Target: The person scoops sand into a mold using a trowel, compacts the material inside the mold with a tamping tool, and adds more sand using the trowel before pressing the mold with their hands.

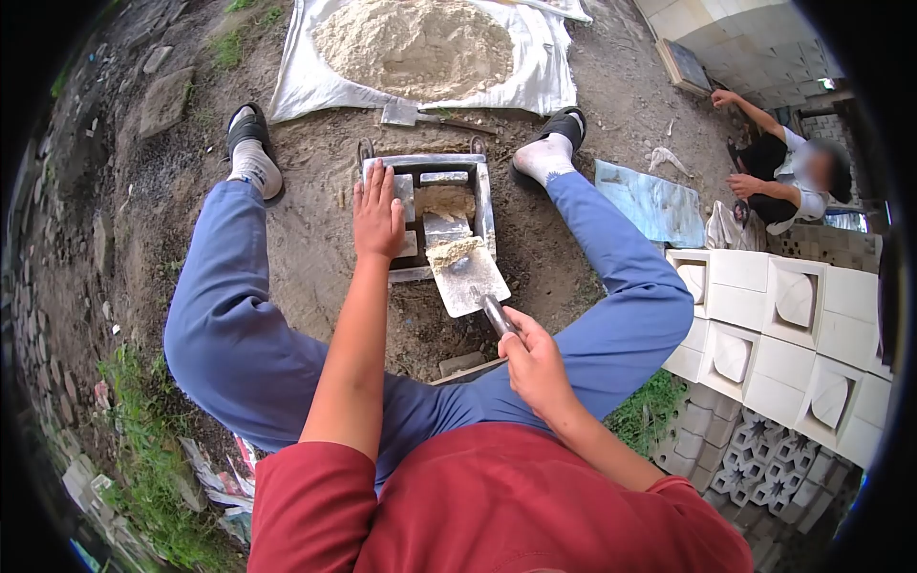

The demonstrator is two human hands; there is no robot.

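Observation:
A metal mould frame (484, 201) lies on the ground between my feet, with blocky inserts inside and damp sandy mix (446, 201) in its cavity. My left hand (379, 215) rests flat on the mould's left side, fingers stretched out and pointing away from me. My right hand (537, 371) is wrapped round the handle of a trowel (475, 291). Some mix sits on the far part of the trowel's blade, which overlaps the mould's near edge. What lies under the blade is hidden.
Beyond the mould, a pile of sandy mix (411, 43) sits on a white sheet (546, 72), a second flat-bladed tool (401, 115) near its edge. Right are a bluish board (650, 201), stacked pale blocks (783, 358) and another person (783, 177) crouching.

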